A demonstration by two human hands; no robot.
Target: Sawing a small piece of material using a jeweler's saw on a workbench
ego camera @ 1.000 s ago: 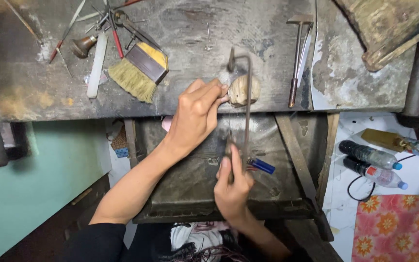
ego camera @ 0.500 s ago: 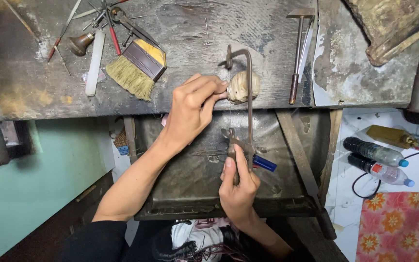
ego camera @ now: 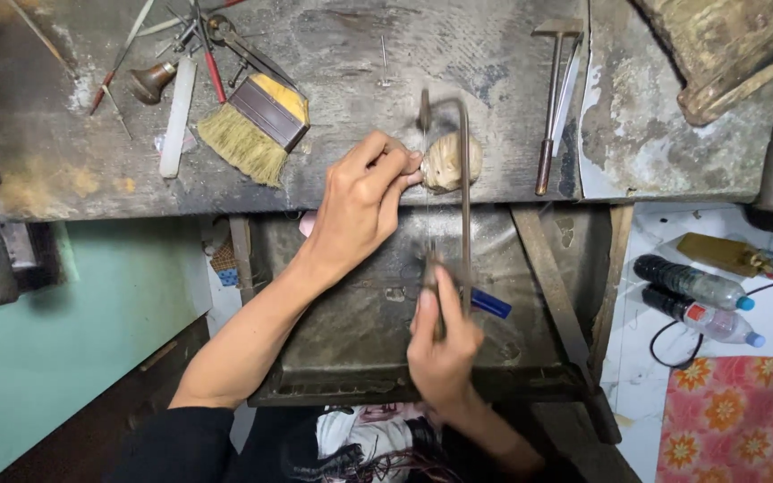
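My left hand (ego camera: 361, 201) rests at the front edge of the worn workbench (ego camera: 458, 54), its fingertips pressing something small against a rounded wooden bench peg (ego camera: 447, 161); the piece itself is too small to make out. My right hand (ego camera: 443, 344) grips the handle of a thin metal-framed saw (ego camera: 463, 170), held upright below the bench edge. The saw's frame rises past the peg, with the blade running beside my left fingertips. A blue part (ego camera: 489, 304) sticks out to the right of the handle.
A straw-bristled brush (ego camera: 257, 125), files and small hand tools (ego camera: 181, 67) lie at the bench's left. A hammer (ego camera: 551, 98) lies to the right of the peg. Below hangs a dark metal catch tray (ego camera: 360, 322). Two plastic bottles (ego camera: 695, 300) lie on the floor at right.
The saw frame has shifted up and down against the peg while my right hand rose and fell with it. My left hand stays at the peg.
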